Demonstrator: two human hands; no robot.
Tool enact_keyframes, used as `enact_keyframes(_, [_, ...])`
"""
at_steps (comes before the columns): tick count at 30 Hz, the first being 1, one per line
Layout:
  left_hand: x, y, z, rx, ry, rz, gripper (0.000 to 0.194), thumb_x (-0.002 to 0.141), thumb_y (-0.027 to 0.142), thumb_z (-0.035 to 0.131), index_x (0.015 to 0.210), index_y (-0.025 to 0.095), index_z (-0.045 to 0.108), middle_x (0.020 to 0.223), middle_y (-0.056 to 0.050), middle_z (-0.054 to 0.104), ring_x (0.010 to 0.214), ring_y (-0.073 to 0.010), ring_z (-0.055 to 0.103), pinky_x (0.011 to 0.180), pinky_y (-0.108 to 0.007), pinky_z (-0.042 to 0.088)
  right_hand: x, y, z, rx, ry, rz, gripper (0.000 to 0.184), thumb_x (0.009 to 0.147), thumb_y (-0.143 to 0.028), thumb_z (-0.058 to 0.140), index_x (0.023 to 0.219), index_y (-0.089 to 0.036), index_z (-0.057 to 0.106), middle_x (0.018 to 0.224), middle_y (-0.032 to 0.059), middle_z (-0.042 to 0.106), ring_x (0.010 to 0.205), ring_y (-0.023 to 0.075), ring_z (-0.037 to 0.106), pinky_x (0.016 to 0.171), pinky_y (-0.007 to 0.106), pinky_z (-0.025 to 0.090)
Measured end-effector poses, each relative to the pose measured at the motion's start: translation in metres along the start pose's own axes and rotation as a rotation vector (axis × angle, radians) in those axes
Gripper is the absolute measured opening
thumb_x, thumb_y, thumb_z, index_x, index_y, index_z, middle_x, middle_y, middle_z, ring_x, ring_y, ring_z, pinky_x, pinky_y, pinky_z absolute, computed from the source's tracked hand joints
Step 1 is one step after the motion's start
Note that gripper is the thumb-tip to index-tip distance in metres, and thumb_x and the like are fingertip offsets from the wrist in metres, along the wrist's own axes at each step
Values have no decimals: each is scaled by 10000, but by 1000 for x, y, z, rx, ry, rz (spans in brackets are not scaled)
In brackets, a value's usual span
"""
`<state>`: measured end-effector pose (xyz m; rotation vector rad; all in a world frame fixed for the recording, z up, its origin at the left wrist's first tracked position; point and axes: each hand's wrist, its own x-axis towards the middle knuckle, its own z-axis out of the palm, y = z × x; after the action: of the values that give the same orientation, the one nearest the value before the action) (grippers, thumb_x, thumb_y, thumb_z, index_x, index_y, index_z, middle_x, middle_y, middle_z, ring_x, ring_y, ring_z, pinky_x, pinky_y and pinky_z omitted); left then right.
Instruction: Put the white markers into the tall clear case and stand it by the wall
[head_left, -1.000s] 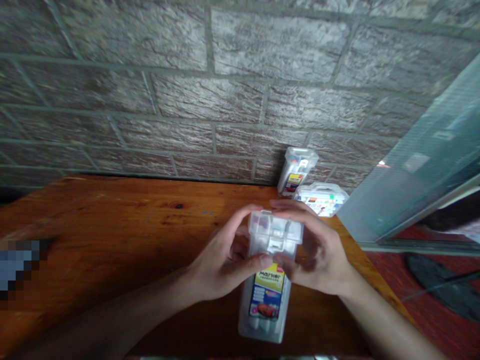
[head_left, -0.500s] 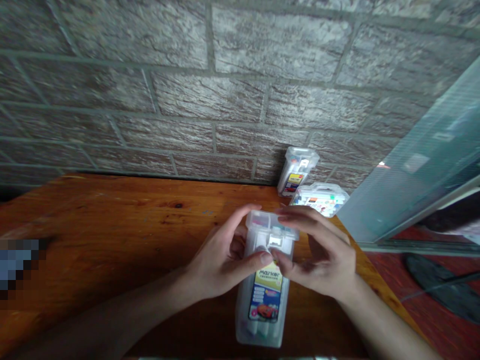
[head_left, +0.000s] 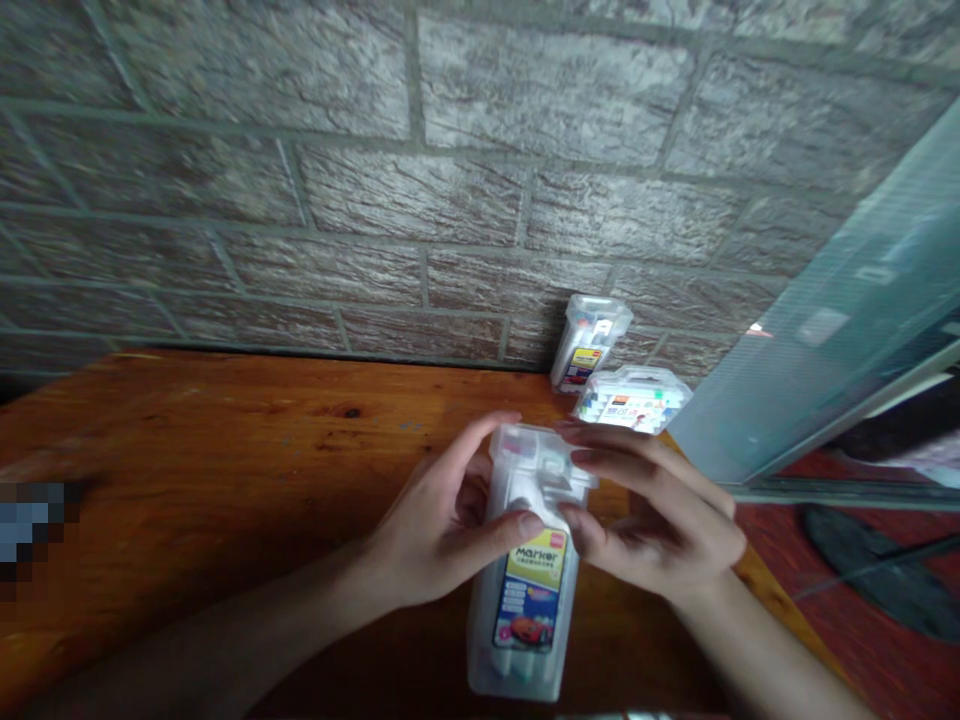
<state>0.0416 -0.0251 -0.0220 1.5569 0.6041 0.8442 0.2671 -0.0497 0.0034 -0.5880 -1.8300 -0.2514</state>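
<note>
A clear plastic marker box (head_left: 525, 600) with a yellow "Marker" label stands upright on the wooden table (head_left: 225, 470), right in front of me. My left hand (head_left: 439, 525) wraps the box's left side, thumb pressed on the front just below the lid and forefinger over the top. My right hand (head_left: 652, 510) holds the right side, its fingers curled over the white lid and latch (head_left: 544, 465). The lid looks closed.
A second marker box (head_left: 589, 345) stands against the brick wall at the back right. A flat marker case (head_left: 634, 400) lies in front of it. A glass panel (head_left: 840, 340) leans past the table's right edge.
The marker box has sunk a little and tilted. My right hand has slid rightward and lower along the lid. The left hand has kept its grip.
</note>
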Motion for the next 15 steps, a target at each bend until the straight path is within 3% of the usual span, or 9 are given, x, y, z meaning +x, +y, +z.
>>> enact_keyframes(8, [-5,5,0,52,-31,128,769,924,391,836,1559,361,403,1103,-53,788,830,-216,787,672,-281,613,-1,-8,2,163,-8,231,420,862,-73,817,1249,-226,756,1168,85,804,1111,251,768,961,400,646])
enact_keyframes(12, [-5,5,0,91,-10,215,779,921,338,844,1562,398,406,1094,-17,789,799,-178,778,732,-291,644,-1,-9,5,235,-15,406,458,900,-205,823,1341,-256,711,1317,100,753,1234,277,720,1051,430,613])
enact_keyframes(15, [-5,2,-3,168,20,281,811,909,311,853,1578,412,404,1229,-44,779,873,-199,796,796,-327,669,1,-10,7,329,-51,495,517,960,-372,786,1447,-272,644,1403,123,721,1248,297,724,989,427,653])
